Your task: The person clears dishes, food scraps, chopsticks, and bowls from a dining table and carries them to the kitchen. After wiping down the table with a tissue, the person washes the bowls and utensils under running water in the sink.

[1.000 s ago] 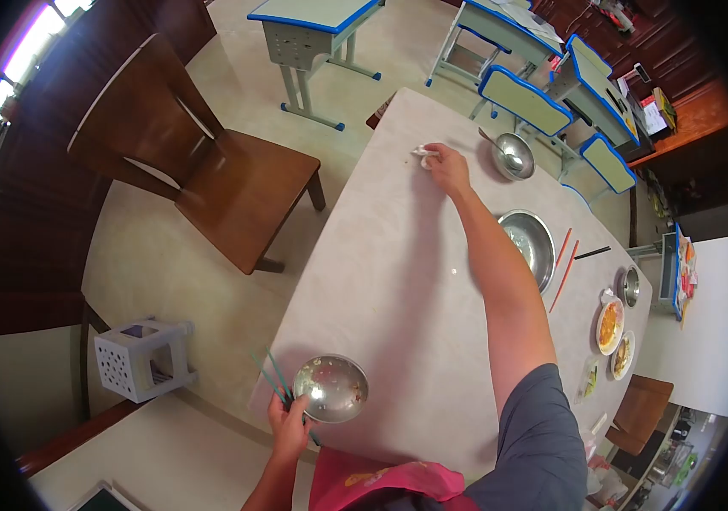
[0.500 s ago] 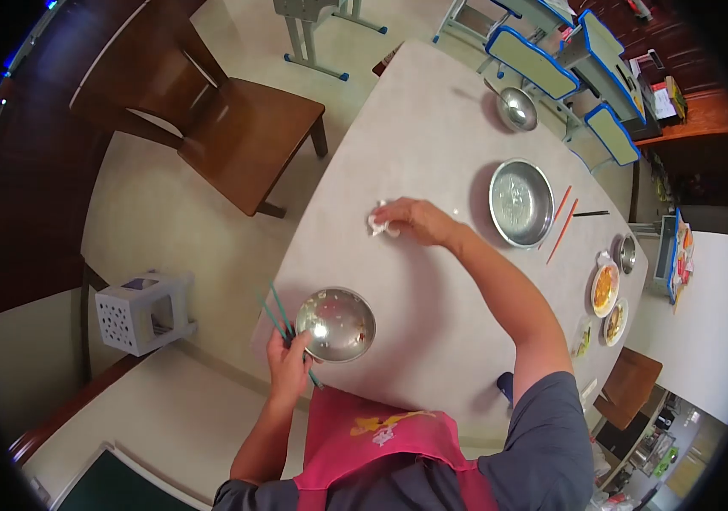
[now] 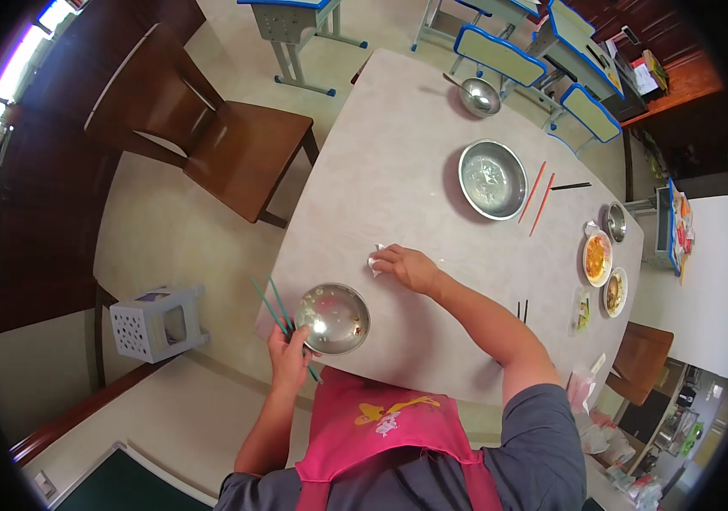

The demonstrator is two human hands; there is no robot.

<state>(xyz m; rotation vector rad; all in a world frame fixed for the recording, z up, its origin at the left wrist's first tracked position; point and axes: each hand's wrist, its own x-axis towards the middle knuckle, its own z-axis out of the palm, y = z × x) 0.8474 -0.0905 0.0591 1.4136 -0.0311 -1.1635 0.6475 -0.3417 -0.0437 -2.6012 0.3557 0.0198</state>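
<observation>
My left hand [image 3: 290, 358] grips a shiny metal bowl [image 3: 342, 328] by its rim, with food scraps inside it. The same hand holds a pair of green chopsticks [image 3: 279, 305], which stick out past the bowl's left side. A crumpled white tissue [image 3: 376, 261] is pinched under the fingers of my right hand [image 3: 408, 267], low against the tabletop, a little above and to the right of the bowl. My right fingertips partly cover the tissue.
On the table [image 3: 381, 153] stand a large metal basin [image 3: 493, 179] and a metal bowl with a utensil [image 3: 479, 98]. Red chopsticks [image 3: 541, 204], black chopsticks [image 3: 572, 186] and dishes of food [image 3: 597, 258] lie to the right. A wooden chair [image 3: 244, 153] is left of the table.
My right hand has drawn the tissue across the tabletop, closer to my body and to the held bowl. My left hand keeps its hold. The whole view has shifted slightly.
</observation>
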